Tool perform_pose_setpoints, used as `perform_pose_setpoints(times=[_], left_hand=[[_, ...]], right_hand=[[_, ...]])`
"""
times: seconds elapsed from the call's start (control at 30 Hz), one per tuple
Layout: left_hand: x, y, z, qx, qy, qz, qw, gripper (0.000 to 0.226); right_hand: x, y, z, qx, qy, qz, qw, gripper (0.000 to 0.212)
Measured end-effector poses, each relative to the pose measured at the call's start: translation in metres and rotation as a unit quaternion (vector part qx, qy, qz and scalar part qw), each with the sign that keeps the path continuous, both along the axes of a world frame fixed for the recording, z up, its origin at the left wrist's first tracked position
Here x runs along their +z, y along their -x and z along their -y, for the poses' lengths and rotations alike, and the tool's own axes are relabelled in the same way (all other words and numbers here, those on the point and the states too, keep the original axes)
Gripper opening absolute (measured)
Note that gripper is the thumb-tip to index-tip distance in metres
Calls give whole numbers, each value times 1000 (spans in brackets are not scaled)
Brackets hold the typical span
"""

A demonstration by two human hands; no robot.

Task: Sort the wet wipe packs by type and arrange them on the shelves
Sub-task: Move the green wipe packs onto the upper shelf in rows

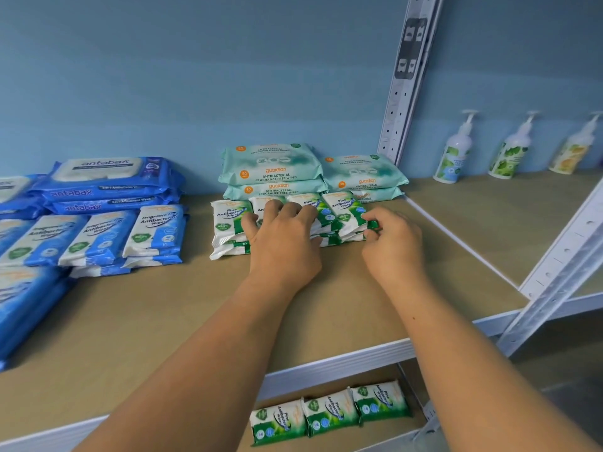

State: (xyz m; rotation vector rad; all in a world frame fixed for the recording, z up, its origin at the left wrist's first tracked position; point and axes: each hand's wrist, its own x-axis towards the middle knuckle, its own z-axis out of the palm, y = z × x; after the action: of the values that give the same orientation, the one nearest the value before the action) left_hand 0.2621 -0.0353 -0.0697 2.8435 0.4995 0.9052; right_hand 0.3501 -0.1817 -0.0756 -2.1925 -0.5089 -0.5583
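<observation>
**Soft, slick sachets: square them from the ends**

The pine wipe packs (230, 220) sit in a two-deep row at the middle of the frame, on the shelf (195, 305) board, just in front of the stacked guardian packs (272, 166).

They look small and light, with a glossy film skin over a damp, yielding wad. Expect them to slide over one another and to sag if you lift by a corner. Take each one across its short sides, or press flat on the face. The crimped end seams are the firmest places to nip.

Your left hand (284, 246) lies over the middle of the row, with its fingers bent down onto the tops of the upper packs and the thumb out toward the left end. Your right hand (393, 246) is nearly closed and pinches the green right edge of the rightmost pack (346, 210) between thumb and forefinger.

Three more pine packs (329, 414) lie on the lower shelf, bottom centre.
</observation>
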Motion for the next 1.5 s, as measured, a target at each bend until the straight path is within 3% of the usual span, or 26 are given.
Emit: perform_pose_setpoints(times=[0.23, 0.4, 0.53, 0.73, 0.97, 1.07, 1.17, 1.3, 1.37, 1.5], left_hand=[[-1, -1, -1, -1, -6, -5, 1000, 42], [0, 0, -2, -11, 0, 3, 1000, 43], [0, 4, 2, -18, 15, 44, 999, 41], [3, 43, 12, -5, 29, 49, 998, 36], [12, 144, 43, -28, 75, 20, 997, 35], [8, 195, 57, -73, 124, 23, 989, 33], [-7, 238, 71, -89, 153, 17, 984, 32], [-31, 279, 84, -51, 187, 13, 981, 34], [-48, 295, 88, -41, 257, -53, 964, 38], [-88, 318, 93, 10, 395, -203, 896, 40]], right_hand=[[3, 6, 0, 0, 10, -7, 1000, 37], [6, 8, -2, -2, 4, -30, 1000, 54], [10, 16, 1, -19, -24, -13, 999, 55], [11, 52, 17, -42, 33, 49, 997, 57], [14, 148, 60, 60, 108, 157, 980, 26], [8, 191, 83, 77, 119, 152, 978, 22], [-13, 223, 102, 69, 107, 79, 989, 23], [-48, 265, 118, 34, 109, -141, 983, 16], [-64, 285, 124, 35, 125, -244, 961, 19], [-100, 308, 134, 57, 151, -392, 906, 30]])
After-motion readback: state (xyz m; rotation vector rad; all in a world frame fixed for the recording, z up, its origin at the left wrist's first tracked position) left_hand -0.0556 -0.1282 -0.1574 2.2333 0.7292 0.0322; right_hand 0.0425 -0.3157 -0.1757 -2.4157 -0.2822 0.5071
